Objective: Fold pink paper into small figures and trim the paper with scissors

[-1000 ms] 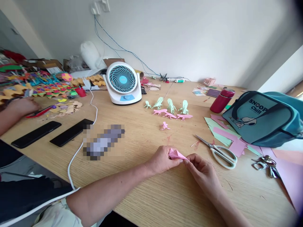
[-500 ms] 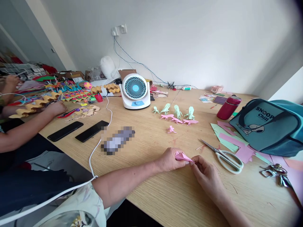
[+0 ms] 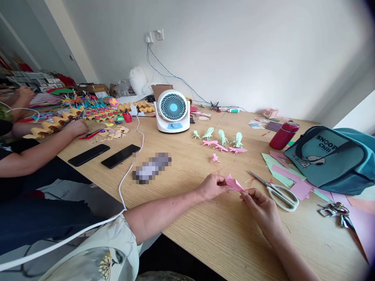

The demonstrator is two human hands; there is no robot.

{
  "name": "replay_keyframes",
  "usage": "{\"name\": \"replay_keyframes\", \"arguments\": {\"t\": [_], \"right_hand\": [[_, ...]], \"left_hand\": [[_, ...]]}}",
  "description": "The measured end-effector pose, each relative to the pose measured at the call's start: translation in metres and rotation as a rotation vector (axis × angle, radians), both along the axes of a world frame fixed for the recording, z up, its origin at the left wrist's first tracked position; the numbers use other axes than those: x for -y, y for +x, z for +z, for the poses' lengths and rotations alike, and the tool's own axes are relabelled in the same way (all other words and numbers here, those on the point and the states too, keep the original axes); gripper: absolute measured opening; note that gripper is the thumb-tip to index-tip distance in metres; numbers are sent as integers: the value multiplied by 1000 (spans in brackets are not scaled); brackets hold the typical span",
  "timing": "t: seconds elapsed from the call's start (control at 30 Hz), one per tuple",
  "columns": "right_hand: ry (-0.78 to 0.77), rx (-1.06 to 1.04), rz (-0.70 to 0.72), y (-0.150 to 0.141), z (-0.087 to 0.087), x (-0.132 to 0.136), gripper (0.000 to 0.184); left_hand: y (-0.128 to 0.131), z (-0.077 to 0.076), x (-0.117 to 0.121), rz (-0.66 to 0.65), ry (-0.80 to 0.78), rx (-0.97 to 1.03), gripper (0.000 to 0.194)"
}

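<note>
Both my hands pinch a small folded pink paper piece (image 3: 233, 183) just above the wooden table (image 3: 222, 234). My left hand (image 3: 212, 186) grips its left end with closed fingers. At its right tip, my right hand (image 3: 258, 203) pinches it with thumb and forefinger. White-handled scissors (image 3: 277, 190) lie just right of my hands. Beyond them stand several finished green folded figures (image 3: 222, 136) and pink folded figures (image 3: 221, 146), with one more small pink figure (image 3: 215, 158) lying nearer to me.
A white desk fan (image 3: 172, 111), two black phones (image 3: 104, 153), a white cable (image 3: 129, 164), a red bottle (image 3: 283, 134), a teal bag (image 3: 331, 158), paper offcuts (image 3: 281, 171) and keys (image 3: 334, 210) lie around. Another person's arm (image 3: 41, 146) works at colourful paper decorations (image 3: 88, 113) on the left.
The view swung right and up, so everything shifted in frame. My hands lifted the pink piece slightly and turned it; the fingers regripped its ends.
</note>
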State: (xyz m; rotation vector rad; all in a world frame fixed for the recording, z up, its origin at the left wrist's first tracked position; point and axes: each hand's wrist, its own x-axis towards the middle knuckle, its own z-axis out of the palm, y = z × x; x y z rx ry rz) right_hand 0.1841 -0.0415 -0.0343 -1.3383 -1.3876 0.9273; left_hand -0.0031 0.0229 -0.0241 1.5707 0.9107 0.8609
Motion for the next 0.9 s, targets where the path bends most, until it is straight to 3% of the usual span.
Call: {"name": "replay_keyframes", "arguments": {"t": [0.5, 0.77, 0.9], "right_hand": [[-62, 57, 40, -10, 9, 3, 41], [-4, 334, -30, -12, 8, 6, 32], [10, 357, -29, -14, 9, 7, 34]], "left_hand": [[-2, -5, 5, -95, 135, -49, 34], [-2, -6, 6, -117, 185, -86, 39], [-1, -9, 6, -107, 217, -101, 31]]}}
